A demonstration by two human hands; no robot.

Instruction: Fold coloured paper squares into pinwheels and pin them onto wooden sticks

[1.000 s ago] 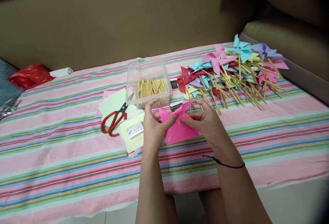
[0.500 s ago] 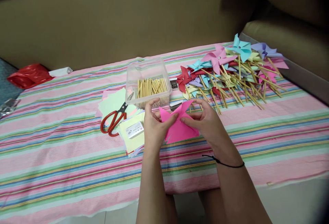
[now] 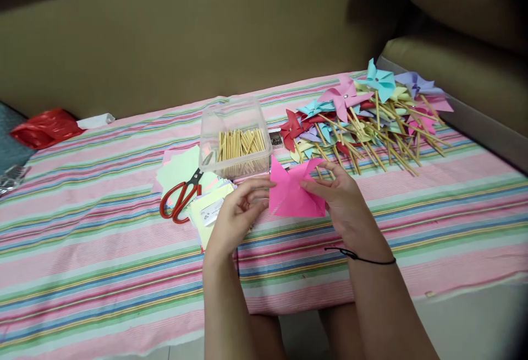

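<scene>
A bright pink square of paper, with slits cut in from its corners, is held up above the cloth. My right hand pinches it from the right, the thumb on its front near the middle and the fingers behind. My left hand is by the left edge of the paper, its index fingertip at the edge and thumb held apart from the fingers. Beyond the hands stands a clear plastic box of short wooden sticks. Red-handled scissors lie left of my left hand.
Several finished paper pinwheels on sticks are heaped at the right. Pastel paper sheets lie under the scissors, and a printed card rests on yellow paper. A small container stands beside the box. A red plastic bag lies far left.
My left hand has let go of the pink paper's front and moved left to its edge. My right hand still holds the paper, now turned slightly and raised.
</scene>
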